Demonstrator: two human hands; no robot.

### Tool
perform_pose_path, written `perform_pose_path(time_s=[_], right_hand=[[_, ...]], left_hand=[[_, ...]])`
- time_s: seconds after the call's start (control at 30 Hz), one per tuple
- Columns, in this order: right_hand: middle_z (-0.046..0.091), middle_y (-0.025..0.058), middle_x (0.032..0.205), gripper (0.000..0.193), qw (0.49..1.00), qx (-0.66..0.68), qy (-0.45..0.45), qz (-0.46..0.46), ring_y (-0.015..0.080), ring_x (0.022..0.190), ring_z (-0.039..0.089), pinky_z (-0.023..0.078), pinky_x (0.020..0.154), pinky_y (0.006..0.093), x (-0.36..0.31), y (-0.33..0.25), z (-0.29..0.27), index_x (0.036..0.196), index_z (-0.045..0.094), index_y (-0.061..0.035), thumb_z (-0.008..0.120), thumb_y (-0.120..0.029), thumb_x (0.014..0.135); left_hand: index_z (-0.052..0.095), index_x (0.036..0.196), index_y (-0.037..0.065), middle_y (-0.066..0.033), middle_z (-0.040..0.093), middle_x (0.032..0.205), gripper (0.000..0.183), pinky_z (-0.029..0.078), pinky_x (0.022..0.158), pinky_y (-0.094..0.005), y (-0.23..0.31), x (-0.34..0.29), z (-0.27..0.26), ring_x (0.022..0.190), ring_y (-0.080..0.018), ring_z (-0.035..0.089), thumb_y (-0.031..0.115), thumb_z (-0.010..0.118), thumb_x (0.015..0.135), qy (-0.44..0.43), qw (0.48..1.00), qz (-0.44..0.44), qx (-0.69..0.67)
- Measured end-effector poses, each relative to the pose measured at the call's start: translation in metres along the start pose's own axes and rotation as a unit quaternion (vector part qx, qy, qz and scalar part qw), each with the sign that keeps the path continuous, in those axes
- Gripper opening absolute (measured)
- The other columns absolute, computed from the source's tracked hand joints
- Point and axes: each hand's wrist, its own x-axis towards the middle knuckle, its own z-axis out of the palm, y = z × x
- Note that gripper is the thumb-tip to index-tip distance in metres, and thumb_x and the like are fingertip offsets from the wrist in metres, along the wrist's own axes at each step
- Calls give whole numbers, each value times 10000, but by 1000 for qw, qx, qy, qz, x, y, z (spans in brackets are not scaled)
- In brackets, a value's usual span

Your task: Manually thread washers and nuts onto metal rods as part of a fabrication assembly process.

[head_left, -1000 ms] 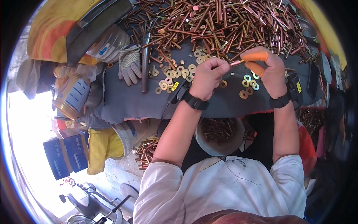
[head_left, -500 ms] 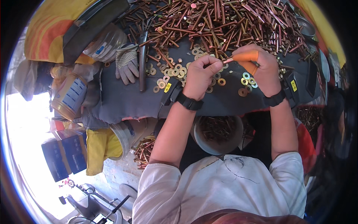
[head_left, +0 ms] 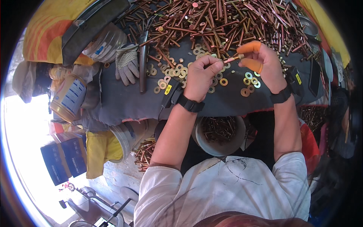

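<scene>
My left hand [head_left: 203, 77] pinches a copper-coloured bolt [head_left: 229, 59] between thumb and fingers, its far end pointing right. At that end sits a small brassy piece [head_left: 241, 56] that looks like a nut. Around it, my right hand [head_left: 264, 66] has its thumb and forefinger apart, both in orange finger covers, one above and one below the tip. Whether either one still touches the nut is hard to see. Loose flat washers [head_left: 177, 72] lie left of and beneath my left hand, with a few more washers [head_left: 249, 79] below my right fingers.
A large heap of bolts [head_left: 227, 22] covers the back of the dark-clothed table [head_left: 151, 104]. A striped work glove [head_left: 127, 64] and a dark metal bar [head_left: 143, 64] lie at left, near a clear plastic jar [head_left: 107, 45]. Below the edge stands a bucket of bolts [head_left: 220, 150].
My right thumb and forefinger have spread apart from their closed grip at the bolt's end, uncovering the nut-like piece. My left hand keeps its pinch on the bolt.
</scene>
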Motion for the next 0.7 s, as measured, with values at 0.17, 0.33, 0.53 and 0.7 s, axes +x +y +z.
perform_pose_path(time_s=[0.17, 0.33, 0.53, 0.7], right_hand=[[624, 32, 860, 208, 996, -27, -23, 76, 78, 762, 593, 486, 699, 203, 0, 1, -7, 1018, 606, 10, 658, -47, 825], [617, 42, 876, 238, 998, 53, -36, 23, 80, 740, 584, 503, 686, 222, -1, 6, -4, 1047, 605, -6, 659, -30, 815], [654, 50, 851, 214, 989, -130, 61, -29, 94, 725, 597, 490, 679, 217, 7, 13, -1, 1005, 643, -13, 670, -25, 793], [665, 79, 857, 233, 977, -205, -9, 52, 146, 726, 627, 489, 651, 259, 2, 19, 4, 1002, 654, -50, 680, -72, 771]], left_hand=[[606, 903, 40, 76, 470, 647, 121, 231, 402, -151, 0, 1, 0, 458, 10, 313, 134, 660, 849, 2, 1000, 21, 10], [606, 893, 49, 76, 470, 649, 97, 232, 402, -149, 0, -1, 3, 457, 8, 318, 126, 650, 855, 15, 1000, -16, 7], [600, 884, 53, 73, 449, 645, 53, 236, 390, -153, 2, 9, -5, 473, -2, 338, 102, 613, 870, 91, 996, -3, -25], [595, 905, 39, 55, 447, 657, 95, 244, 394, -153, 12, 8, -30, 494, -15, 349, 133, 601, 890, 108, 990, 35, -87]])
